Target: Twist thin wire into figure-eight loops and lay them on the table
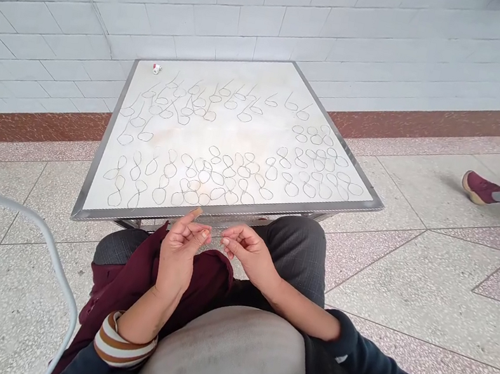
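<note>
My left hand (181, 251) is over my lap just below the table's near edge, its thumb and a finger pinched on a thin wire that is barely visible. Close on its right, my right hand (248, 254) also pinches the thin wire between thumb and fingertips. The two hands are a small gap apart. On the white table (220, 136) lie several thin wires bent into figure-eight loops (293, 188), spread along the near and right parts. Several wires with a single loop and a straight tail (244, 116) lie along the far and left parts.
A small white and red object (156, 69) sits at the table's far left corner. A tiled wall (242, 11) stands behind the table. A curved grey metal bar (57, 263) is at the left. Another person's foot in a dark red shoe (479, 188) is at the right.
</note>
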{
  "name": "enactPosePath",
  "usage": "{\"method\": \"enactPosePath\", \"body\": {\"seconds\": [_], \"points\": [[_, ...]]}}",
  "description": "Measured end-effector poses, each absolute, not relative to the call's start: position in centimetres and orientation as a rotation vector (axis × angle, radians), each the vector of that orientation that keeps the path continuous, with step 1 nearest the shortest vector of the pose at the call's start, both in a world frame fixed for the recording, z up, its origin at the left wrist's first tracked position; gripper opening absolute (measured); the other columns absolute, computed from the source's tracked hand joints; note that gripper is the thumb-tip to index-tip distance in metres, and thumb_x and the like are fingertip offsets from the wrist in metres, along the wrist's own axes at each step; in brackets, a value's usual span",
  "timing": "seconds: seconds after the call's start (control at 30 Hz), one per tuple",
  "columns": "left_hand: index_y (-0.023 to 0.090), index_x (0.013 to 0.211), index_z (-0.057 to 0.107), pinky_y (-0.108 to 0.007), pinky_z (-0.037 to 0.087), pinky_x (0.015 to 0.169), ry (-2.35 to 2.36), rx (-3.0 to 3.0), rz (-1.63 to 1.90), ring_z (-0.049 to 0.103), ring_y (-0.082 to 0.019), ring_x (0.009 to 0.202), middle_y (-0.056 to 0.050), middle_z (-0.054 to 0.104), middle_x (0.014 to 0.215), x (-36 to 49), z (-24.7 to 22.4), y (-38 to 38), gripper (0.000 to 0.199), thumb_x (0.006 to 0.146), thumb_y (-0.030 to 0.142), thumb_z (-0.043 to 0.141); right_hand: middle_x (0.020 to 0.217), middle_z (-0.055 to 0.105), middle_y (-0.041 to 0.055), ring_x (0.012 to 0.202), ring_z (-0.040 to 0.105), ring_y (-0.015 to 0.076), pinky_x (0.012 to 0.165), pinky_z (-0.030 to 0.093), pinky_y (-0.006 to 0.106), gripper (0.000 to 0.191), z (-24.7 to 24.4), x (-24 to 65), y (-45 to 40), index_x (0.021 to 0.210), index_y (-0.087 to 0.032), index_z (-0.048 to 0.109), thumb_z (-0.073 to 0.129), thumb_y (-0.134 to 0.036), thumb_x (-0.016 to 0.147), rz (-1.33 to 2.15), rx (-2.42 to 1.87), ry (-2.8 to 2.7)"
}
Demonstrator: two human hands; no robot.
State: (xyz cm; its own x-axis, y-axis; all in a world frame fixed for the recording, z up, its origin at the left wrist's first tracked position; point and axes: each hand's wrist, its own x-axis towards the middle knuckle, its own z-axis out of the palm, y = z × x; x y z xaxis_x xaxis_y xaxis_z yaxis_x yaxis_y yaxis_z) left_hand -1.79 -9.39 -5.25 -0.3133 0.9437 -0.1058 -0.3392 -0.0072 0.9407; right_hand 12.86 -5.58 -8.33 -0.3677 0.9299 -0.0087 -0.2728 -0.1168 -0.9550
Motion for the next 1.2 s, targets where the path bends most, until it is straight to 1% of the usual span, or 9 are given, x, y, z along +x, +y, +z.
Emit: {"method": "enactPosePath", "body": {"seconds": [0.07,0.17,0.47,0.6,0.77,0.87,1.0,1.13,1.2], "points": [[0.022,0.121,0.062,-0.030,0.050,0.080,1.199,0.751,1.553,0.062,-0.012,0.077,-0.002,0.070,0.086,-1.80,-5.31,-9.44,0.047,0.075,0.022,0.074,0.067,0.057,-0.0032,0.057,0.051,0.0087,0.050,0.045,0.021,0.022,-8.19,12.85,-5.55,0.085,-0.020,0.062,0.072,-0.037,0.077,1.627,-0.849,-1.227],[0.023,0.120,0.062,-0.031,0.051,0.081,1.201,0.765,1.550,0.063,-0.012,0.077,-0.002,0.070,0.088,-1.76,-5.29,-9.50,0.048,0.074,0.023,0.075,0.067,0.056,-0.0031,0.057,0.050,0.0090,0.049,0.046,0.022,0.022,-8.16,12.87,-5.55,0.084,-0.020,0.062,0.072,-0.038,0.076,1.593,-0.879,-1.260],[0.023,0.121,0.062,-0.031,0.052,0.082,1.220,0.798,1.539,0.064,-0.013,0.079,-0.003,0.071,0.090,-1.57,-5.22,-9.55,0.049,0.074,0.024,0.075,0.072,0.056,-0.0019,0.061,0.051,0.0101,0.048,0.046,0.021,0.020,-8.81,13.03,-5.60,0.088,-0.021,0.062,0.069,-0.038,0.079,1.534,-0.879,-1.309],[0.024,0.122,0.062,-0.031,0.052,0.082,1.217,0.806,1.525,0.064,-0.013,0.079,-0.003,0.071,0.091,-1.61,-5.35,-9.58,0.049,0.075,0.023,0.074,0.070,0.055,-0.0025,0.054,0.050,0.0085,0.050,0.044,0.023,0.018,-8.72,13.30,-5.56,0.087,-0.020,0.063,0.063,-0.038,0.086,1.495,-0.883,-1.348],[0.023,0.121,0.062,-0.032,0.052,0.082,1.226,0.820,1.521,0.064,-0.013,0.079,-0.003,0.071,0.091,-1.55,-5.35,-9.62,0.048,0.075,0.022,0.074,0.068,0.054,-0.0028,0.051,0.048,0.0080,0.048,0.043,0.023,0.015,-8.64,13.30,-5.51,0.083,-0.020,0.064,0.067,-0.035,0.083,1.480,-0.867,-1.326],[0.023,0.121,0.062,-0.032,0.052,0.083,1.212,0.817,1.530,0.064,-0.014,0.081,-0.003,0.071,0.091,-1.44,-5.32,-9.60,0.049,0.074,0.021,0.075,0.070,0.055,-0.0021,0.053,0.048,0.0083,0.047,0.043,0.022,0.015,-8.66,13.21,-5.53,0.086,-0.021,0.065,0.068,-0.035,0.081,1.478,-0.865,-1.305],[0.023,0.121,0.062,-0.032,0.052,0.084,1.197,0.810,1.548,0.065,-0.013,0.082,-0.003,0.072,0.092,-1.29,-5.30,-9.54,0.051,0.072,0.019,0.076,0.074,0.055,-0.0015,0.056,0.048,0.0082,0.046,0.044,0.020,0.018,-8.71,13.31,-5.52,0.095,-0.022,0.066,0.068,-0.034,0.081,1.448,-0.882,-1.332],[0.023,0.121,0.062,-0.032,0.053,0.084,1.184,0.809,1.546,0.066,-0.014,0.084,-0.004,0.072,0.095,-1.18,-5.18,-9.51,0.051,0.072,0.019,0.077,0.086,0.058,0.0027,0.070,0.054,0.0119,0.049,0.046,0.021,0.017,-8.66,13.53,-5.45,0.096,-0.023,0.068,0.065,-0.035,0.084,1.311,-0.920,-1.442],[0.023,0.119,0.063,-0.032,0.053,0.083,1.183,0.798,1.550,0.067,-0.014,0.083,-0.003,0.072,0.095,-1.14,-5.11,-9.51,0.051,0.071,0.019,0.077,0.088,0.059,0.0039,0.074,0.056,0.0135,0.050,0.047,0.021,0.016,-8.58,13.59,-5.41,0.096,-0.023,0.069,0.063,-0.034,0.086,1.257,-0.930,-1.482]]}}
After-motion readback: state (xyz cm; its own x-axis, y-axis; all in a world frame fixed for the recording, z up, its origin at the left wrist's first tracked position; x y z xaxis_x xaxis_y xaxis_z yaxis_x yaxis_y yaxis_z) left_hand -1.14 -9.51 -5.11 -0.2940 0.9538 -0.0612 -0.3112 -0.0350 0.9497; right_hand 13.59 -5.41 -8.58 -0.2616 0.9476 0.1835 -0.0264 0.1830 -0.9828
